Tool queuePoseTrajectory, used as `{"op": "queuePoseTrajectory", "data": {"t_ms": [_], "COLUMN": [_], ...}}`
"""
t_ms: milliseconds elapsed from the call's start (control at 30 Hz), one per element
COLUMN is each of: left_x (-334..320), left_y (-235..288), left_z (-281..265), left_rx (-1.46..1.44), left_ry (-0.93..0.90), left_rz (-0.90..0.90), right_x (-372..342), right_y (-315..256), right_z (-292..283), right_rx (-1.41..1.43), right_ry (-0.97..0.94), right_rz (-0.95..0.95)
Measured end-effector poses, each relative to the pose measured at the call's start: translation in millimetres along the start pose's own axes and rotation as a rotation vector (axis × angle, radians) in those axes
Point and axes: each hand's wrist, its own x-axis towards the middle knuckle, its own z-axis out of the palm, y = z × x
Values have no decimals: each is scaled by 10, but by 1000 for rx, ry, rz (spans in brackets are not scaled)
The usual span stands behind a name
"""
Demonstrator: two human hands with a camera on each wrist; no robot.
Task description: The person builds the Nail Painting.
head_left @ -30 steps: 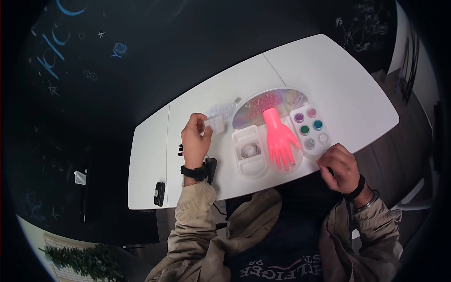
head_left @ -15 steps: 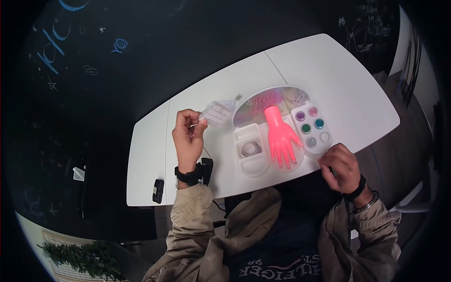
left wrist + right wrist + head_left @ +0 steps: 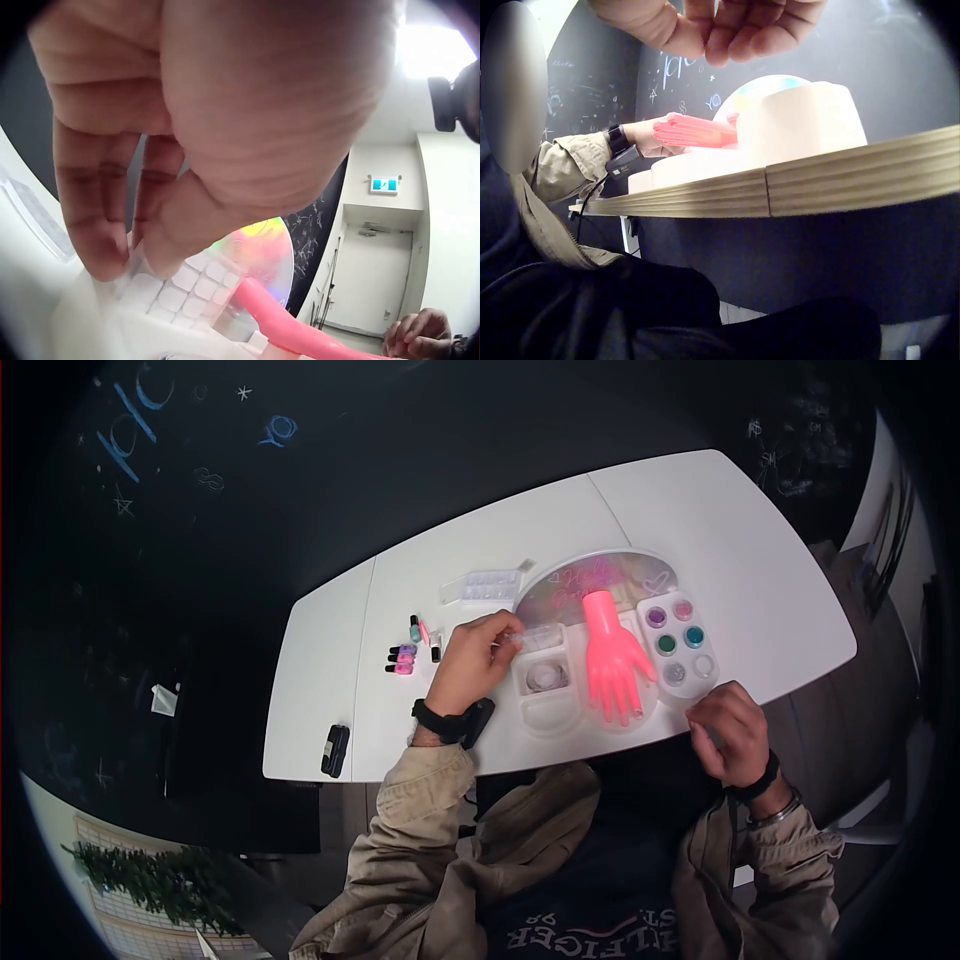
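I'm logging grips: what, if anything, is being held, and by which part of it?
The left hand pinches a clear sheet of pale squares near one edge; the right hand holds nothing visible.

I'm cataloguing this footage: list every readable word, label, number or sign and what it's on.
"HILFIGER": upside down on the dark fabric shirt; smaller characters beside it are unclear.
"YO", apparently: blue chalk letters on the matte black wall.
Running figure, no readable word: green-and-white rectangular sign.
Too blurred to read: pink script on the iridescent half-round panel, larger blue chalk strokes, white chalk writing.
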Motion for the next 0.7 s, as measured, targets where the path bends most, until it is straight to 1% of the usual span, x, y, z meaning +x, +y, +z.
{"op": "queuePoseTrajectory", "data": {"t_ms": [200,300,333,433,467,567,600,700], "left_x": [5,58,89,284,365,589,656,771], "left_y": [42,-120,-136,-336,-410,-774,-846,-1106], "left_z": [-144,-269,-326,-390,-408,-335,-331,-184], "left_rx": [23,-1,55,84,73,167,230,300], "left_ry": [-16,88,101,160,121,66,-35,-100], "left_rz": [12,-47,-85,-26,-73,-51,-121,-134], "right_x": [16,0,0,13,23,22,21,31], "right_y": [-7,-4,-2,-8,-6,2,5,-2], "right_z": [6,18,16,11,14,11,9,17], "right_rx": [6,9,8,-4,-3,-6,-8,-12], "right_ry": [12,15,15,5,5,6,4,7], "right_rz": [-2,3,4,-3,-2,-9,-12,-15]}}
